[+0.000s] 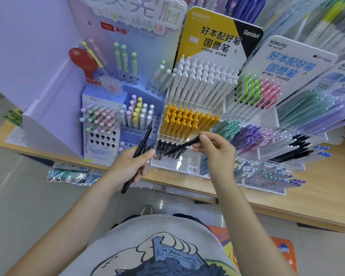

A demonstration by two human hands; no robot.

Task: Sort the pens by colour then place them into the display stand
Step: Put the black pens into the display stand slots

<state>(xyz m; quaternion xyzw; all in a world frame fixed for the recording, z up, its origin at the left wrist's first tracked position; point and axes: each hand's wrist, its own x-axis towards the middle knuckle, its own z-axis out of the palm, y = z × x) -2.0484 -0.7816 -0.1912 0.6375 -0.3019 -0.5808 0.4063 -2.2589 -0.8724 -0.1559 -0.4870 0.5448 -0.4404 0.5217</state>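
person's torso in a grey printed t-shirt (159, 246) fills the bottom of the view, both bare forearms reaching up and forward. left hand (127, 164) has its fingers curled round a small bunch of black pens (141, 144), the bunch slanting up to the right, its lower end sticking out below the palm and its upper ends in front of the blue stand. right hand (213, 148) pinches a single black pen (182, 146) between thumb and fingers at its upper end; the pen slants down to the left, its lower end in among the row of black pens (167, 149) already standing in the front tier of the clear display stand (177, 166). the stand sits on a wooden tabletop (317, 196) near its front edge. one tier behind the black row are yellow pens (185, 122), packed close, and behind those a tier of white pens (203, 80) in front of a yellow and black header card (213, 30). left of this stand, touching or just beside it, is a blue cardboard stand (106, 126) with pastel ball-topped pens (137, 114) and several open holes. right of the clear stand, more clear tiers hold teal, purple, black and blue pens (283, 142), with green and pink clip pens (259, 92) higher up under a white header card (293, 60). a red round thing (84, 60) stands at the back left; what it is can't be told. grey tiled floor (18, 186) at left.
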